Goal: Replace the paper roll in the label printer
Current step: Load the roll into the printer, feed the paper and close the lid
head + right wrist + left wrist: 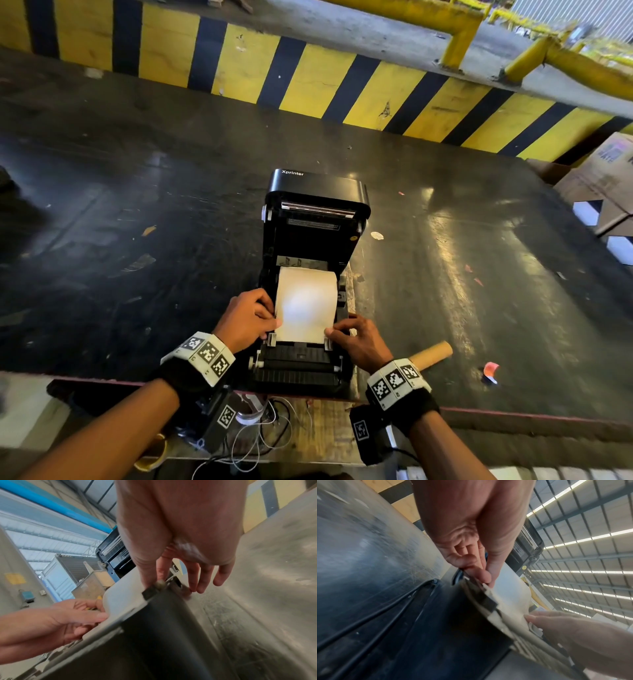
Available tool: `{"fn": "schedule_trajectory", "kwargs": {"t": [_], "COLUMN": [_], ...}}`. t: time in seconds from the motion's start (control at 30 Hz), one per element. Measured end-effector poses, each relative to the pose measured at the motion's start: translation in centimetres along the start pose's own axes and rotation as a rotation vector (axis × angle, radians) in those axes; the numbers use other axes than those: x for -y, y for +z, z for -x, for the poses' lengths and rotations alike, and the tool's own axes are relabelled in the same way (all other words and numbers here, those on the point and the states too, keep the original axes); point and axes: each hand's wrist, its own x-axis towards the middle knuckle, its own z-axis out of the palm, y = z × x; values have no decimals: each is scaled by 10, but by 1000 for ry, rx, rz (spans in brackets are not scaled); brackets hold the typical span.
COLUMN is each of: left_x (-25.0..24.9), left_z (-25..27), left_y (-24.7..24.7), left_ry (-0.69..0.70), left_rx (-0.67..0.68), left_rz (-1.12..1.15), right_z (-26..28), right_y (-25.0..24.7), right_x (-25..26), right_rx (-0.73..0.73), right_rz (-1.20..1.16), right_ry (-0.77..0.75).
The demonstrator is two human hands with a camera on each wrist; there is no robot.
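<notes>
On the dark table (137,205), the black Xprinter label printer (301,373) stands lid-up, its paper strip (306,305) running lengthwise toward the person, the left hand (246,322) and right hand (359,339) each pinching a near corner.

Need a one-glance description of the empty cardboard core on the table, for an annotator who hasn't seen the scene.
Start at the open black label printer mid-table. Just right of its front corner, behind the right hand, lies the cardboard core. It is a bare brown tube on its side, the only cylinder there; nearby scraps are flat and red.
</notes>
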Motion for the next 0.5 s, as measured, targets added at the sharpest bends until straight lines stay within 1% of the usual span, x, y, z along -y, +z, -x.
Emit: {"fn": "schedule_trajectory", "kwargs": {"t": [0.1,0.23,0.4,0.5], "left_x": [0,0,2,3], "left_z": [-2,-5,0,2], "left_y": [0,-1,5,6], "left_ry": [10,24,51,71], "left_rx": [27,52,-44,-58], "left_rz": [-54,-147,-134,-145], "right_z": [-5,-4,0,0], "right_y": [5,6,4,0], "right_x": [-4,0,10,11], "right_rx": [-37,-103,-95,-46], "right_rz": [-25,-29,27,48], "right_ry": [14,-5,0,6]}}
